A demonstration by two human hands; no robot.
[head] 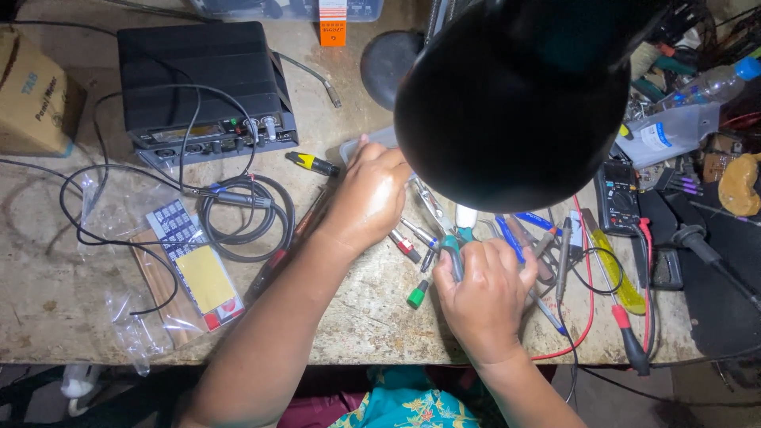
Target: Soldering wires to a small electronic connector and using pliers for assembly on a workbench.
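Apparently the work is at a gripping step: the right hand (pixel 485 295) is closed around teal-handled pliers (pixel 453 252), and the left hand (pixel 371 192) presses its curled fingers down beside a grey tray (pixel 358 146), under the black lamp shade (pixel 514 99). Any next move needs care; loose screwdrivers (pixel 547 242) and a multimeter (pixel 617 198) crowd the right, while free bench (pixel 365 317) lies near the front edge.

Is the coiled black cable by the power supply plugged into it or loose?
Plugged in. From the coiled black cable, leads rise to the terminals on the front panel of the black power supply and end there.
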